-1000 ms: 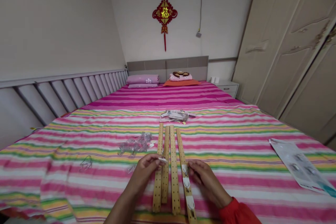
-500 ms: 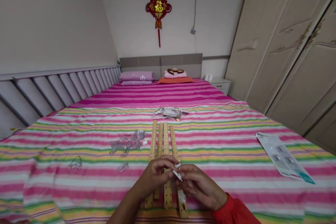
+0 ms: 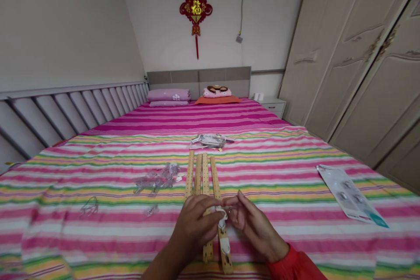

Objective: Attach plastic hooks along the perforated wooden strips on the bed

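Both hands moved closer: left hand (image 3: pixel 197 221) and right hand (image 3: pixel 251 223) now pinch one white hook (image 3: pixel 222 218) over the strips (image 3: pixel 206 175). It is small, so a loose pinch could drop it on the bed (image 3: pixel 295 192).

A bedroom in a home. A wide bed (image 3: pixel 295 175) covered in pink, green and yellow striped bedding fills most of the room, with pillows (image 3: pixel 169 95) stacked against a grey padded headboard (image 3: pixel 200 76). A red knotted ornament (image 3: pixel 196 8) hangs on the pale wall above it. A small white nightstand (image 3: pixel 272 106) stands beside the bed, and tall cream wardrobe doors (image 3: pixel 354 57) line the right side.
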Tool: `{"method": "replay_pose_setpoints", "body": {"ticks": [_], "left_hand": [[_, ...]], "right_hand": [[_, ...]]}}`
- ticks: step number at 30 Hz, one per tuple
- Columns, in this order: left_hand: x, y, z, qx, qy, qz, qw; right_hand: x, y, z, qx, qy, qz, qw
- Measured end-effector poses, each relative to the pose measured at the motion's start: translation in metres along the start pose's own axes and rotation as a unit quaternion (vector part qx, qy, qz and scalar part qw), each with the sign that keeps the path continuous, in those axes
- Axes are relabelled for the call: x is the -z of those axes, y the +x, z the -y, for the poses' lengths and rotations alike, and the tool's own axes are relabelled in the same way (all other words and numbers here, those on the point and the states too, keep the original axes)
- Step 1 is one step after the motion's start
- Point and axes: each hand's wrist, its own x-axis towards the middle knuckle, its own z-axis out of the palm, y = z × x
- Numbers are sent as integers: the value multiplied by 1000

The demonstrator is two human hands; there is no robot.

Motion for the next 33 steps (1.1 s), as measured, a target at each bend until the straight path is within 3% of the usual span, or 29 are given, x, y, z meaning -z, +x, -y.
{"method": "replay_pose_setpoints", "body": {"ticks": [3,7,18,23,26,29,31,33], "left_hand": [[6,7,1,50,-104,-3,993],[9,10,1,85,-233,53,967],[-4,11,9,86,-306,108,942],[-9,19,20,146,-349,123,917],[-16,18,29,237,-387,135,881],[-30,11,39,344,-403,96,842],[-43,5,46,389,-372,53,841],[-54,-1,52,388,-319,34,864]], "right_hand": [[2,-2,5,8,-36,33,999],[7,-5,5,-43,-91,116,988],[20,-2,2,-136,-69,156,976],[22,9,5,-129,-43,133,982],[23,23,3,-101,-50,96,989],[26,43,-2,-69,-76,21,994],[31,57,-8,-47,-101,-25,993],[37,69,-14,-35,-117,-58,991]]}}
